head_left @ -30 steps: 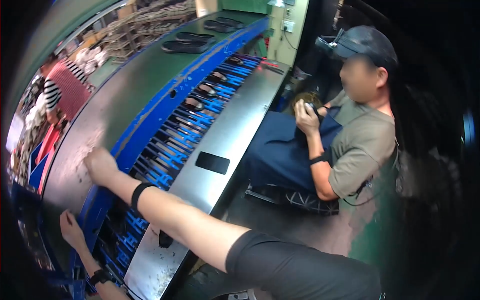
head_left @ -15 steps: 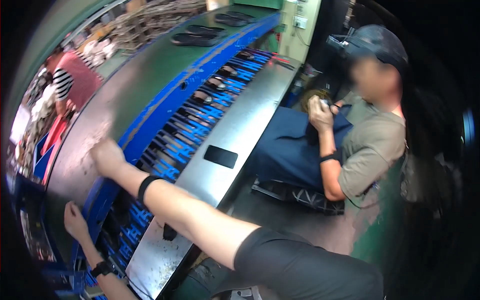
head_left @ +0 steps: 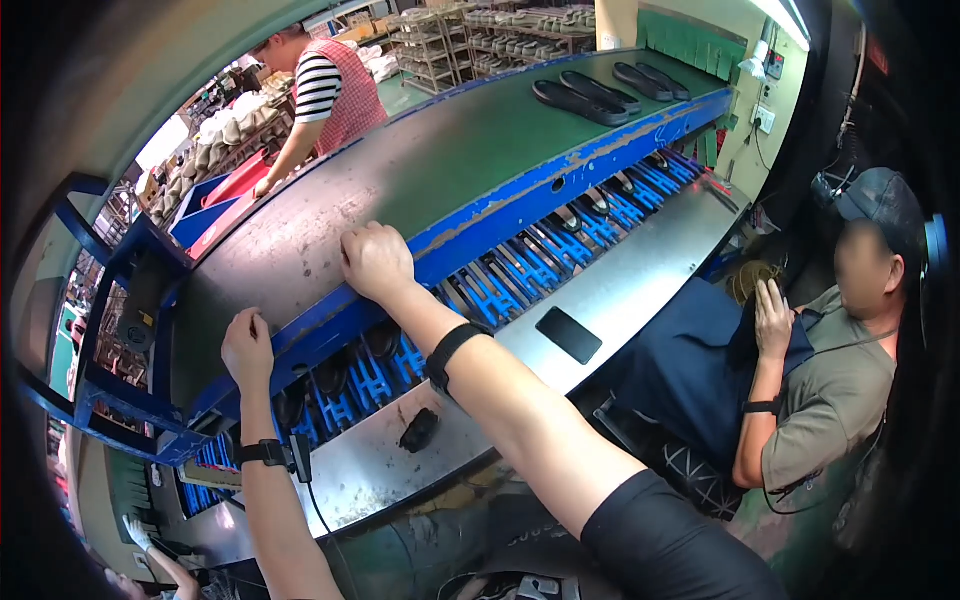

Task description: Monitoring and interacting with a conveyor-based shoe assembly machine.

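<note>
Both of my hands rest loosely curled at the near side of a conveyor belt [head_left: 300,230] with a blue metal edge [head_left: 470,235]. My right hand [head_left: 378,262] is closed, knuckles up, on the belt's near border, with no object showing in it. To its left my left hand [head_left: 247,348] is also closed, by the blue edge, and nothing shows in its fingers. Dark straps circle both wrists. Farther along the belt, at the right, lie several black shoe soles [head_left: 580,103].
Under the belt runs a rack of blue prongs [head_left: 490,290] holding several shoe parts. A metal ledge [head_left: 640,290] in front carries a black phone [head_left: 569,335] and a dark lump [head_left: 419,431]. A seated co-worker [head_left: 830,370] is at right; another person [head_left: 335,100] stands beyond the belt.
My view has swung left, so the belt, soles and seated co-worker appear farther right and sharper. Both my hands stay curled at the belt's near side. The seated co-worker's raised hand has changed its pose.
</note>
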